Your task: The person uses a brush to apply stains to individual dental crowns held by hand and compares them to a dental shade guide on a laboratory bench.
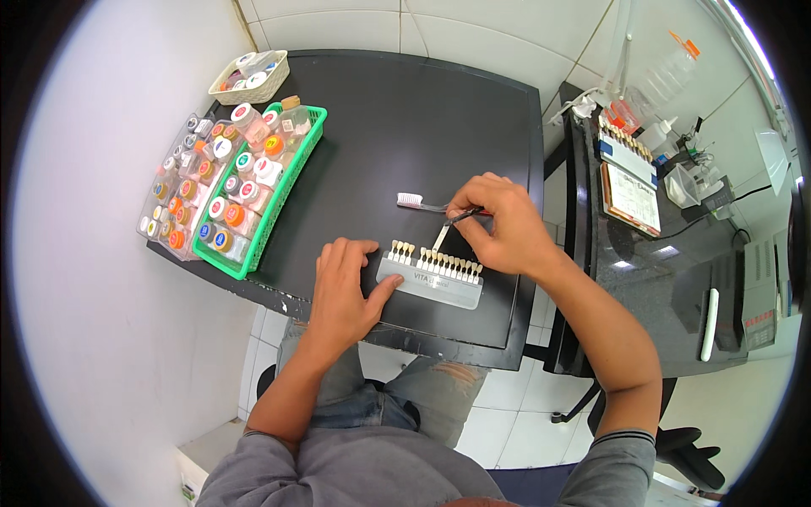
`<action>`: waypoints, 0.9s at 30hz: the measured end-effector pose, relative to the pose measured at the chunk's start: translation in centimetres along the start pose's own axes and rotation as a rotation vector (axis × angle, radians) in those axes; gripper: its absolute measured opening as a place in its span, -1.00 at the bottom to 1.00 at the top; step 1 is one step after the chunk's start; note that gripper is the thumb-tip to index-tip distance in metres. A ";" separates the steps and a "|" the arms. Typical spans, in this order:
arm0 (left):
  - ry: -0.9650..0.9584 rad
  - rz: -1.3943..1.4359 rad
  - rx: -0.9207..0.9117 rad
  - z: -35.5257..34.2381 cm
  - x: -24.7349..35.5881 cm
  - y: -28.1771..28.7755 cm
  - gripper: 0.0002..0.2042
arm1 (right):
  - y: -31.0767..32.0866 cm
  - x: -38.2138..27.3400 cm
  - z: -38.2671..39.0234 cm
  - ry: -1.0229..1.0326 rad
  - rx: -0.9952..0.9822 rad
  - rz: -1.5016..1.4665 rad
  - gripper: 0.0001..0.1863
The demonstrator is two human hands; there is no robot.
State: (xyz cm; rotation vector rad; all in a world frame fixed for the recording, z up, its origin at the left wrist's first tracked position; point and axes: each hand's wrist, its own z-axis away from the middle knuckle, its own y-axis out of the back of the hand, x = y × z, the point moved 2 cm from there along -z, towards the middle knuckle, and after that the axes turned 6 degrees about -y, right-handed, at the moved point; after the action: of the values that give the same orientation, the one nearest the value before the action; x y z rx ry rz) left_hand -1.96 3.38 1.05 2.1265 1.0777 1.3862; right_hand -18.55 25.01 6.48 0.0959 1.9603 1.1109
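Observation:
A tooth shade guide (431,289), a pale grey holder with a row of tooth-coloured tabs, lies on the black table in front of me. My left hand (342,291) is open beside it, fingers spread on the table and thumb resting on the holder's left end. Over the guide, my right hand (500,221) pinches a dark slim tool (466,215); its exact kind is unclear. Below the tool's tip, one shade tab (440,238) stands raised and tilted above the row. A toothbrush (410,201) with white bristles lies behind, its handle partly hidden by my right hand.
At the left, a green basket (283,193) and a clear container hold several capped jars. A cream basket (274,83) stands at the back left. On the right-hand side table (634,291) are an open notebook (632,198), another shade guide, bottles and a white handheld piece (710,324).

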 end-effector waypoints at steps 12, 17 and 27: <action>0.142 0.812 -0.542 -10.4 -0.1 -3.2 -0.80 | 1.4 0.3 -0.3 0.060 0.186 0.025 -0.95; 0.202 0.870 -0.467 -11.5 -1.1 -4.8 -0.87 | 2.5 1.1 -1.0 0.010 0.404 -0.252 -0.81; 0.266 0.922 -0.345 -10.9 -4.0 -5.2 -0.82 | 3.5 3.7 0.8 -0.209 0.271 -0.612 -0.33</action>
State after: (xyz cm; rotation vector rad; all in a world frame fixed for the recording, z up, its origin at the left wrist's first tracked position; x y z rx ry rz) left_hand -14.63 2.59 -0.01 2.2753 -0.1745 2.0859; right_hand -21.42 29.27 6.50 -0.2230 1.7632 0.4180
